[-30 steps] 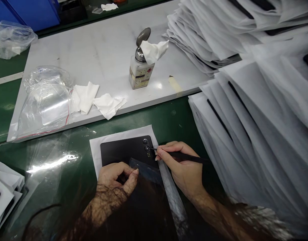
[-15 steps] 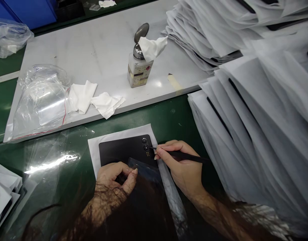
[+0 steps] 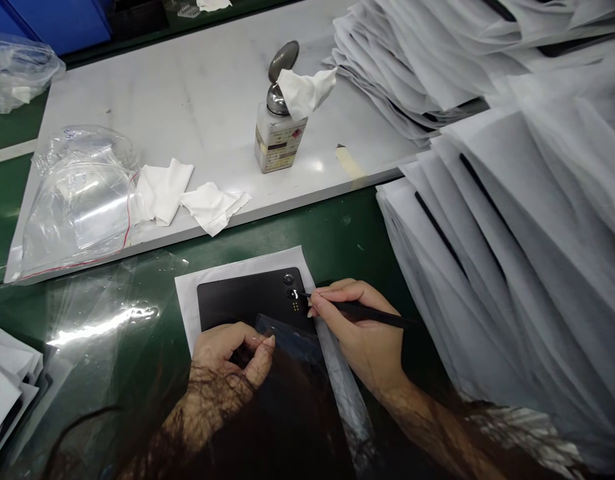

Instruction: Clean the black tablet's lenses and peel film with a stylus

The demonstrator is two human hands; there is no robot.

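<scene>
A black tablet back lies on a white sheet on the green bench. My right hand is closed on thin black tweezers, whose tip touches the lower of two camera lenses. My left hand is curled with thumb and forefinger pinched at the tablet's near edge, beside a clear film partly peeled off it. What the pinch holds is hidden. Dark hair hangs over the bottom of the view.
A solvent dispenser bottle with a white wipe stuffed on top stands on the white board. Crumpled wipes and clear plastic bags lie at left. Tall stacks of white-sleeved tablets fill the right side.
The hands and tweezers have stayed almost still at the lens. Only the view has shifted slightly.
</scene>
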